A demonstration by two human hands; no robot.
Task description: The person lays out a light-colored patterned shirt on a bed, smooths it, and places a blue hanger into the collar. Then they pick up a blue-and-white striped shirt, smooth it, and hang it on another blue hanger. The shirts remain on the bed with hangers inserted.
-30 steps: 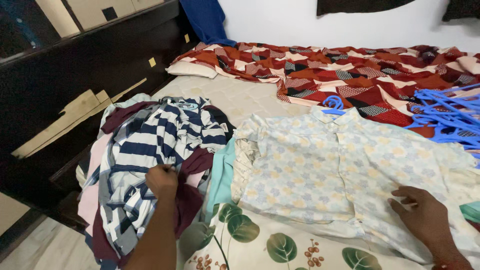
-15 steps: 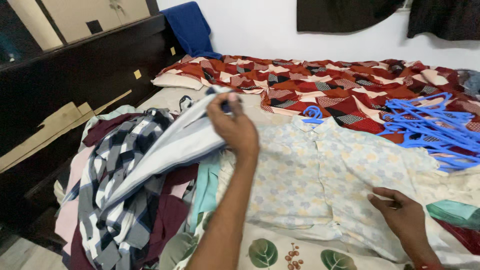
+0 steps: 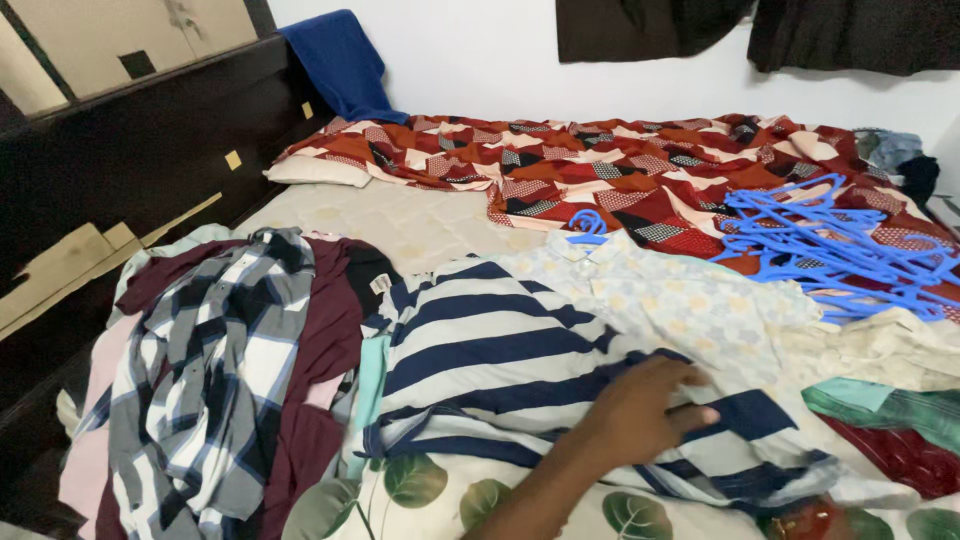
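Spreading step: striped shirt (image 3: 480, 350) laid over floral shirt (image 3: 700, 300), pressed flat by open left hand (image 3: 640, 410); right hand hidden; smoothing judged next.

My left hand (image 3: 640, 410) was bare, no glove, no ring I could see, forearm unsleeved, right wrist wore a red band (image 3: 800, 520)

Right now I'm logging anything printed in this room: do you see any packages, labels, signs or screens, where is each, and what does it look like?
Neck tag: small pale rectangle inside the collar of the maroon shirt, mid-bed; print too small to tell.
Stickers: small yellowish squares on the dark headboard, left.
No packages, signs or screens in view.
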